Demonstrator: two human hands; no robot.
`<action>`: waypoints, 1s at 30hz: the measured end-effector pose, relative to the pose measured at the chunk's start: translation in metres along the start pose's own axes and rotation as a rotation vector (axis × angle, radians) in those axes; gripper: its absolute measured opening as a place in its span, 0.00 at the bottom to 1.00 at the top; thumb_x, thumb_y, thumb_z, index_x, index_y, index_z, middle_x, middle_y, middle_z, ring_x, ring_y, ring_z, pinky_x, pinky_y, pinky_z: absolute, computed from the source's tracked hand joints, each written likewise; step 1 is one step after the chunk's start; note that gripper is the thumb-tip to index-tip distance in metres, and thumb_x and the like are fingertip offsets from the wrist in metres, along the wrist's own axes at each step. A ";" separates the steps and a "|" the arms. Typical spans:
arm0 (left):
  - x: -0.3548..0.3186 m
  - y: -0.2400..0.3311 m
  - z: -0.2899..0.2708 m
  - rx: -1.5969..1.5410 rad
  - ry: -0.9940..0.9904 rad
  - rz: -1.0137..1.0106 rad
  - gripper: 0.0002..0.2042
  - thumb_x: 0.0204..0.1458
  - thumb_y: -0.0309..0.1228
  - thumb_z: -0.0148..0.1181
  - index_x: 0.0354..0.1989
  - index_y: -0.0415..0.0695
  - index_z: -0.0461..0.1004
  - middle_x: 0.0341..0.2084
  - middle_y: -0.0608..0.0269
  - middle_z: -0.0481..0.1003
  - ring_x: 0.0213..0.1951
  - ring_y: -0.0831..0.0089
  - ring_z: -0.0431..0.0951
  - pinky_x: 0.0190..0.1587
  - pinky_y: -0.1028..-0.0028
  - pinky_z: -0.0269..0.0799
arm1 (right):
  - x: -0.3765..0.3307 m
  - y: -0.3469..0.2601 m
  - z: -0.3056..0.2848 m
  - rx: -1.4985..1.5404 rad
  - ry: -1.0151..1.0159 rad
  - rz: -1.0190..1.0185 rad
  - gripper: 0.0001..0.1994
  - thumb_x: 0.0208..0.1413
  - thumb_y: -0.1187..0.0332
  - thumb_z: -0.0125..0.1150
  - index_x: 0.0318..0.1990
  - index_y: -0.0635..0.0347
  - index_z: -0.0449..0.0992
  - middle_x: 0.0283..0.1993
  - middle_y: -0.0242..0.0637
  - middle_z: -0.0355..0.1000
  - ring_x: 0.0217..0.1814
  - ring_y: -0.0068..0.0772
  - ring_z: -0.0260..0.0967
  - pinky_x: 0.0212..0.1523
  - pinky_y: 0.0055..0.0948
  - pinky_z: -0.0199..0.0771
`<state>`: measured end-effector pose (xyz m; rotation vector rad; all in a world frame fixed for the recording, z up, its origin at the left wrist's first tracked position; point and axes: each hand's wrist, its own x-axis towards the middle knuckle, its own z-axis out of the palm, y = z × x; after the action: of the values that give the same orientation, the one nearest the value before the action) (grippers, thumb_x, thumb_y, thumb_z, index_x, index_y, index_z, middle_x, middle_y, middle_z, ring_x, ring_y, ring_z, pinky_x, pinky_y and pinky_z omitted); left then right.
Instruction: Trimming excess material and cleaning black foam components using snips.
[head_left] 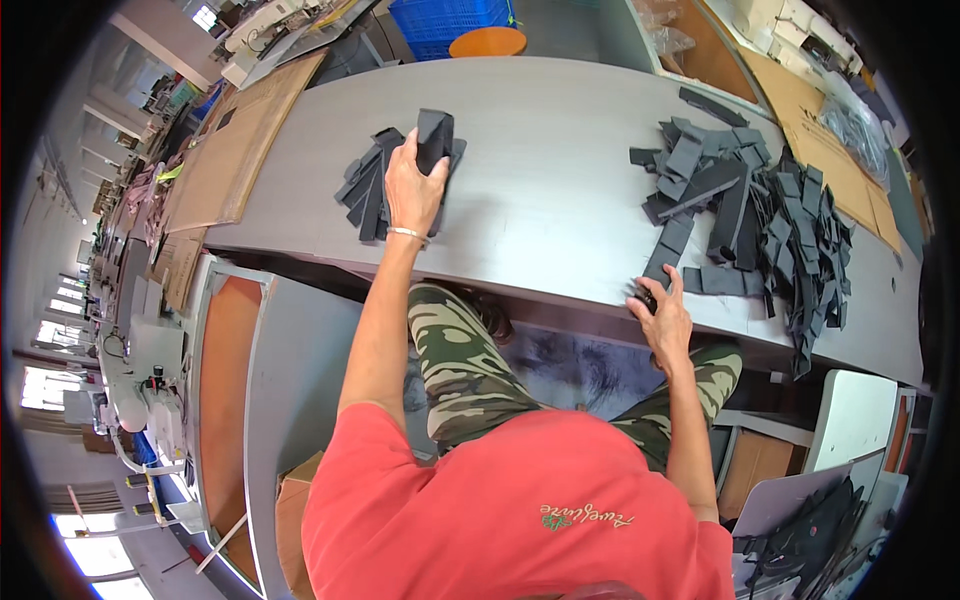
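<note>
I logged: left hand, gripping a dark strip at the small pile, apparently to steady it; right hand, hold indeterminable, beside the heap, seemingly kept within reach on the desk.

Dark grey strips, light grey table, red shirt, green camouflage trousers

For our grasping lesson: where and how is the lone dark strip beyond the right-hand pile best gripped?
Probably pinch the strip at its left end, coming from the left: it lies lengthwise with that end pointing toward the table's middle, while the pile crowds its near side.
</note>
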<state>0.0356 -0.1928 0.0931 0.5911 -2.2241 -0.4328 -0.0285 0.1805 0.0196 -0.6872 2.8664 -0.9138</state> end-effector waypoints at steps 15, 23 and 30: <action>-0.047 -0.049 0.065 0.081 0.001 0.147 0.15 0.42 0.22 0.57 0.41 0.49 0.76 0.46 0.65 0.73 0.50 0.65 0.71 0.55 0.59 0.57 | 0.000 0.014 0.013 -0.065 0.156 -0.084 0.12 0.43 0.71 0.62 0.38 0.52 0.73 0.58 0.37 0.62 0.34 0.46 0.73 0.32 0.38 0.72; -0.049 -0.157 0.001 0.236 0.165 -0.311 0.17 0.40 0.20 0.55 0.37 0.56 0.81 0.42 0.62 0.71 0.45 0.59 0.71 0.47 0.64 0.68 | -0.001 0.007 0.009 -0.063 0.134 -0.089 0.12 0.43 0.72 0.62 0.38 0.52 0.73 0.57 0.37 0.63 0.32 0.43 0.72 0.31 0.37 0.71; -0.038 -0.169 0.001 0.217 -0.009 -0.180 0.09 0.43 0.25 0.62 0.33 0.51 0.81 0.44 0.58 0.72 0.48 0.57 0.69 0.51 0.63 0.67 | -0.002 0.012 0.013 -0.087 0.184 -0.115 0.12 0.42 0.72 0.61 0.38 0.52 0.73 0.57 0.37 0.63 0.35 0.44 0.72 0.31 0.38 0.71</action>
<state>0.1034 -0.3130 -0.0108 0.9105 -2.2508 -0.2860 -0.0288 0.1832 0.0022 -0.8250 3.0727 -0.9157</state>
